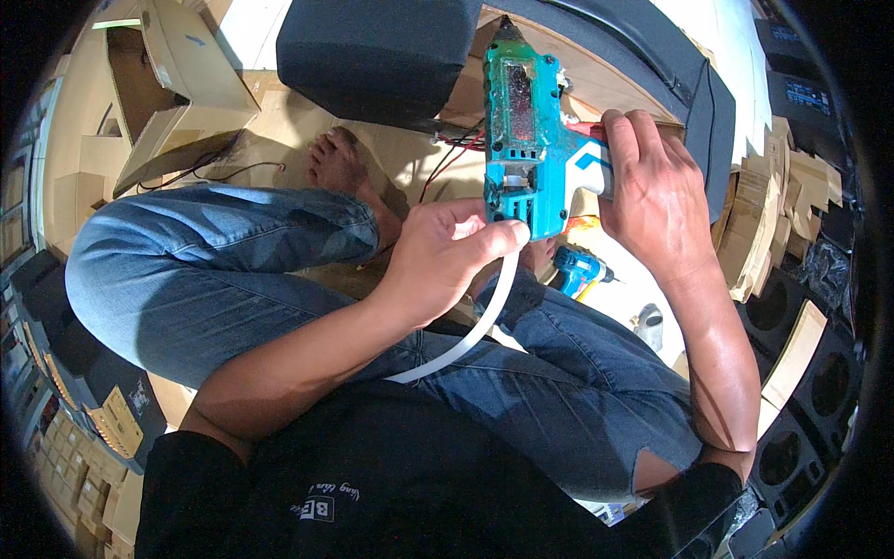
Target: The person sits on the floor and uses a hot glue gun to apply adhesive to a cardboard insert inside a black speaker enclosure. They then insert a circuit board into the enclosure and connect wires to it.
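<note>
I sit cross-legged in blue jeans. My right hand [652,191] grips the handle of a worn teal glue gun [523,130] whose nozzle points away from me. My left hand [447,252] pinches a long white glue stick [470,331] at the gun's rear end, just under its body. The stick curves down over my knee toward my lap.
A dark padded panel [377,56] lies just beyond the gun on brown cardboard sheets [279,130]. A small teal power tool [579,270] rests on the floor by my right knee. An open cardboard box [158,84] stands far left; red and black wires [447,154] trail near my bare foot [340,168].
</note>
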Demonstrator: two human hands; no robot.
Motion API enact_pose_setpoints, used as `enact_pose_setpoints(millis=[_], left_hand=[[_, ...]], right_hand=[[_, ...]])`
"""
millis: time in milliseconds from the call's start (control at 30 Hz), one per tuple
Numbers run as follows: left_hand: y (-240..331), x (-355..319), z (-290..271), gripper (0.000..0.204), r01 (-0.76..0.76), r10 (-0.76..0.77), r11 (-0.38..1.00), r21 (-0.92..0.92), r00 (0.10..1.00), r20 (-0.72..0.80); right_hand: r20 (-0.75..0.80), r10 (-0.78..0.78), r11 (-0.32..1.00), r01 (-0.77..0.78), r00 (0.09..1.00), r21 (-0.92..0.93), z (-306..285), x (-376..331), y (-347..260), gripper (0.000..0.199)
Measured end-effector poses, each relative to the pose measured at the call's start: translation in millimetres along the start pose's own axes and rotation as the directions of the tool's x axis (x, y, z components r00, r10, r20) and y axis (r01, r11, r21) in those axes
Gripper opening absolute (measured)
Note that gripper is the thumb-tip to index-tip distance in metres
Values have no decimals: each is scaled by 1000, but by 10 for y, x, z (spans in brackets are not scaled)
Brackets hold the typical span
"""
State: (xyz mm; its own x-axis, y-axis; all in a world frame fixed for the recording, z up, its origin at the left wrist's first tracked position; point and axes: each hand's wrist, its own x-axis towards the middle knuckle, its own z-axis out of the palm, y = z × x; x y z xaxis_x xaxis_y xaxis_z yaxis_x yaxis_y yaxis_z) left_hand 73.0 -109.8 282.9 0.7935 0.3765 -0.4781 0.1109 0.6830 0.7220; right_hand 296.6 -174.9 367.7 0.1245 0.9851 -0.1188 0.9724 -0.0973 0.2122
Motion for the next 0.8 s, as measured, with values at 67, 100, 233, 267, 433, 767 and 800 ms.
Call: enact_pose_setpoints(millis=[67,100,233,267,433,767,800], left_hand=[[-2,0,5,28,-22,22,1000,-16,1000,5],[-3,-1,13,28,-33,33,999,-25,999,7],[40,-14,15,29,-1,1,1000,16,1000,-19],[35,-10,13,29,5,-4,1000,23,1000,-27],[4,-7,6,30,-15,13,999,-33,999,-43],[9,-9,-43,31,-20,19,1000,-10,998,-56],[3,-7,-41,31,-25,25,1000,0,998,-59]], right_hand=[[-81,-57,998,55,995,-21,0,8,13,40],[-89,-62,998,61,994,-15,1,9,22,38],[-122,-70,997,69,990,-17,2,9,10,32],[-132,-73,997,70,989,-23,8,14,10,30],[-130,-97,995,96,987,-13,10,44,15,26],[-143,-115,993,112,983,-26,23,94,19,28],[-142,-120,993,116,982,-34,21,97,25,29]])
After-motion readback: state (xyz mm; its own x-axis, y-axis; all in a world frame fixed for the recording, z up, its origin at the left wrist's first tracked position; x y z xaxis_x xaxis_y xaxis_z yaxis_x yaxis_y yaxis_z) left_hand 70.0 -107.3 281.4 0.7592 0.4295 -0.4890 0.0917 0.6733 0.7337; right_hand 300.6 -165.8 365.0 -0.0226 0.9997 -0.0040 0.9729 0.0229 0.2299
